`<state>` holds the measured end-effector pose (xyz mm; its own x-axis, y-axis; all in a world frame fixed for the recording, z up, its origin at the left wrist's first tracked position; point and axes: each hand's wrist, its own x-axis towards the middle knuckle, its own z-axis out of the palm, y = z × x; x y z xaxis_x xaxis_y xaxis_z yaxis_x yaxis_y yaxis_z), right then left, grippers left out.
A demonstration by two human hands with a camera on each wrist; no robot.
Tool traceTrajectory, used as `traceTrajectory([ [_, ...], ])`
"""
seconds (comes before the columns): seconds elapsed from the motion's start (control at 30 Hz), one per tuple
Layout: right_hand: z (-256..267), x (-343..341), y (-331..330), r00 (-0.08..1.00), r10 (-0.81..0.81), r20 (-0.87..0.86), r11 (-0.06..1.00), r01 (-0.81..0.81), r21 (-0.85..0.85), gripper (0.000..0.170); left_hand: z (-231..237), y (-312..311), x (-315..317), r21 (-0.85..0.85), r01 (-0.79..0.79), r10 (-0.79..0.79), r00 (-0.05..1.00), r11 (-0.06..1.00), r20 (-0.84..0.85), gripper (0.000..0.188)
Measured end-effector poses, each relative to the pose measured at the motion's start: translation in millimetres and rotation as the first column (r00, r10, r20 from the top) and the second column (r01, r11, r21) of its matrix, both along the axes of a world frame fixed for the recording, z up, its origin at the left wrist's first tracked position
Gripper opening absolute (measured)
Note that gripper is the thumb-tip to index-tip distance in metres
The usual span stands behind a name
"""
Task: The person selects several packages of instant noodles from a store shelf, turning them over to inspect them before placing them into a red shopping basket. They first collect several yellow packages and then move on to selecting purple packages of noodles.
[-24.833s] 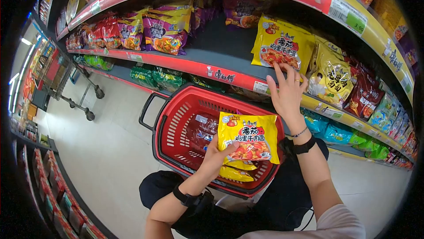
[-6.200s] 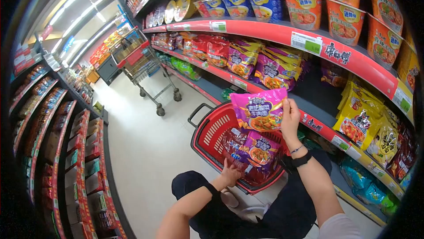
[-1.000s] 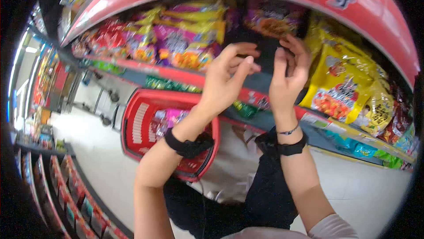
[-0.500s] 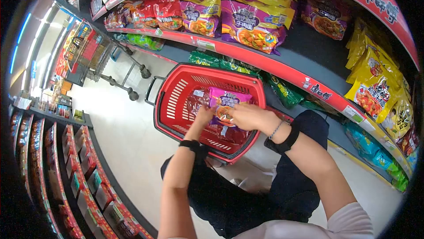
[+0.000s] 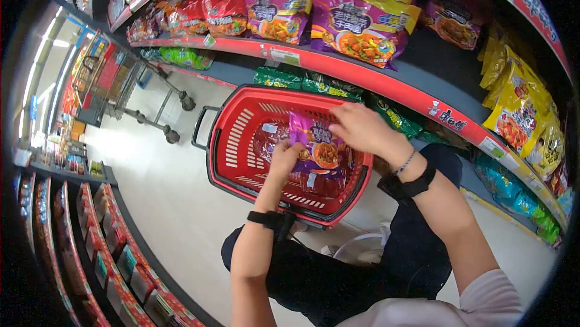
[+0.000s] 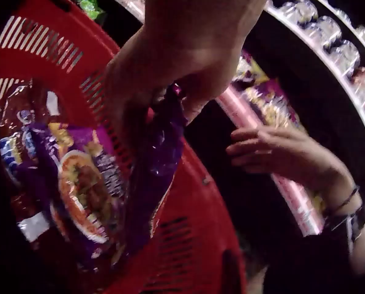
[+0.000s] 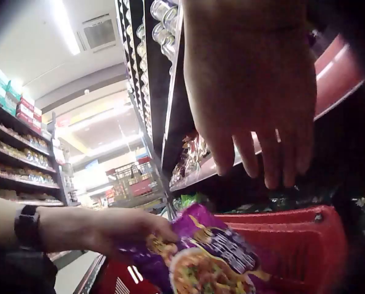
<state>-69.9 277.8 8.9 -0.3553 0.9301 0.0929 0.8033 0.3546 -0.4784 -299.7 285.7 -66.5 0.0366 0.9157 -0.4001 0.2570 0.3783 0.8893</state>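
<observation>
My left hand (image 5: 285, 158) pinches the edge of a purple instant noodle packet (image 5: 320, 146) inside the red shopping basket (image 5: 212, 161). In the left wrist view this packet (image 6: 156, 168) hangs from the fingers beside another purple noodle packet (image 6: 84, 190) lying in the basket. My right hand (image 5: 365, 126) is over the basket's right end, holding nothing. Its fingers point down and are fairly straight in the right wrist view, with the hand (image 7: 253, 104) above the basket wall. Dark red wrapped packs (image 5: 323, 187) lie beneath the purple packets.
Purple noodle packets (image 5: 359, 25) and red ones (image 5: 223, 10) line the shelf beyond the basket, with yellow packets (image 5: 519, 106) to the right. Green packs (image 5: 278, 78) sit on the lower shelf. A shopping cart (image 5: 112, 76) stands in the aisle; another shelf (image 5: 90, 236) runs along the left.
Half a second ago both hands were at the purple packet; the right has since let go and moved right and up. Earlier, a yellow packet was in the left hand and yellow packets lay in the basket.
</observation>
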Motion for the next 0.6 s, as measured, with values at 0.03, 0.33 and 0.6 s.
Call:
traceTrajectory([
  [0.03,1.5,3.3,0.0,0.994,-0.051,-0.091,0.998,0.054,0.035,0.030,30.2,-6.7,-2.0,-0.018,0.018,-0.016,0.995,1.000,0.102,0.025],
  [0.33,37.7,12.5,-19.9,0.469,-0.240,-0.850,0.904,-0.211,-0.372,0.043,117.3,-51.9,-37.0,0.105,-0.037,-0.048,0.708,0.994,0.705,0.035],
  [0.6,50.3,23.9,-28.9,0.346,-0.180,-0.921,0.828,-0.452,-0.332,0.036,117.2,-43.9,-6.5,0.174,-0.138,-0.062,0.583,0.975,0.810,0.046],
])
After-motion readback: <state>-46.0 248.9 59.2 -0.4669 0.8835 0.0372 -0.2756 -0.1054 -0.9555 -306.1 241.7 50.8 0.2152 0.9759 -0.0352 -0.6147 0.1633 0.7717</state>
